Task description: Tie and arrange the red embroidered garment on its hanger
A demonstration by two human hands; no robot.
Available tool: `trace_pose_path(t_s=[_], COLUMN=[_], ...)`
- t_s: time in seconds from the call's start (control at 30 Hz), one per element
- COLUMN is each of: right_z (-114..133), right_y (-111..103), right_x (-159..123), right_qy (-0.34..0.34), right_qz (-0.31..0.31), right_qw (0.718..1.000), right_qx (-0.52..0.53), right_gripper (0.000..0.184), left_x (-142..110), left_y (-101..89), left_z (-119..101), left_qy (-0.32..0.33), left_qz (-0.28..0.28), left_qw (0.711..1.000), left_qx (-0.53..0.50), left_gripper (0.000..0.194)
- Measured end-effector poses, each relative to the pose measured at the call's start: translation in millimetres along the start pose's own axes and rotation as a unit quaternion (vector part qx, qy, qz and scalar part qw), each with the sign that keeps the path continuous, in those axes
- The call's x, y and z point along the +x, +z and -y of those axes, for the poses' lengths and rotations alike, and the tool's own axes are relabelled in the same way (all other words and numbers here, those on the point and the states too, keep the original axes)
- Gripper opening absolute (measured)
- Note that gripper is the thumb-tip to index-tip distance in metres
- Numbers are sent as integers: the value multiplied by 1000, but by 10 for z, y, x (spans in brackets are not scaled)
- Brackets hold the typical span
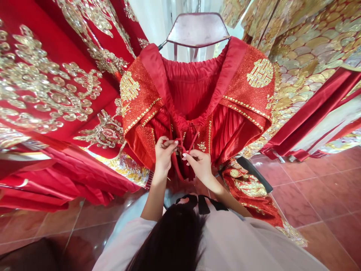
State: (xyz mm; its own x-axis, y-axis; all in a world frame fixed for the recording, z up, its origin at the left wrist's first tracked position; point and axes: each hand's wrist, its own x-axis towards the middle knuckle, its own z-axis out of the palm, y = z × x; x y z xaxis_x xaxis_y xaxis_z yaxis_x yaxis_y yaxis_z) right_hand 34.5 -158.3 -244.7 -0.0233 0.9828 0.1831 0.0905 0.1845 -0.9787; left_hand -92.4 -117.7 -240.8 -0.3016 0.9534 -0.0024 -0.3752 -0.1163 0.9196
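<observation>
A red pleated skirt hangs before me, its gathered waist draped from a hanger. Gold embroidered medallions and beaded borders decorate its glittery panels. From the front of the waistband runs a thin red drawstring, looped and crossing between my hands. My left hand pinches one part of the drawstring between thumb and fingertips. To its right, my right hand has its fingers closed on the cord a little lower. Whether the cord is knotted there is too small to tell.
Red cloth with gold beading hangs close on the left. Gold scale-patterned garments hang at the right, beside red velvet trim. A dark flat object and red embroidered fabric lie low on the right, over the tiled floor.
</observation>
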Motion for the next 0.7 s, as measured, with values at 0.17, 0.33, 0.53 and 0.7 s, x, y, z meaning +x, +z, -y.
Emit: trace_pose_path(t_s=[0.17, 0.33, 0.53, 0.7], right_z=[114, 184, 272, 506], right_y=[-77, -236, -292, -419], right_x=[-41, -55, 12, 95], right_qy=[-25, -53, -111, -123], right_qz=[4, -1, 88, 171], right_qw=[998, 996, 982, 961], right_qx=[-51, -65, -123, -178], right_gripper=[29, 27, 24, 30], left_x=[203, 244, -182, -379], left_y=[-276, -639, -136, 307], left_z=[-54, -213, -282, -318], left_qy=[192, 199, 129, 75], left_qz=[-188, -179, 167, 317], left_qw=[960, 955, 963, 909], left_qx=[80, 131, 168, 259], left_gripper=[24, 27, 26, 41])
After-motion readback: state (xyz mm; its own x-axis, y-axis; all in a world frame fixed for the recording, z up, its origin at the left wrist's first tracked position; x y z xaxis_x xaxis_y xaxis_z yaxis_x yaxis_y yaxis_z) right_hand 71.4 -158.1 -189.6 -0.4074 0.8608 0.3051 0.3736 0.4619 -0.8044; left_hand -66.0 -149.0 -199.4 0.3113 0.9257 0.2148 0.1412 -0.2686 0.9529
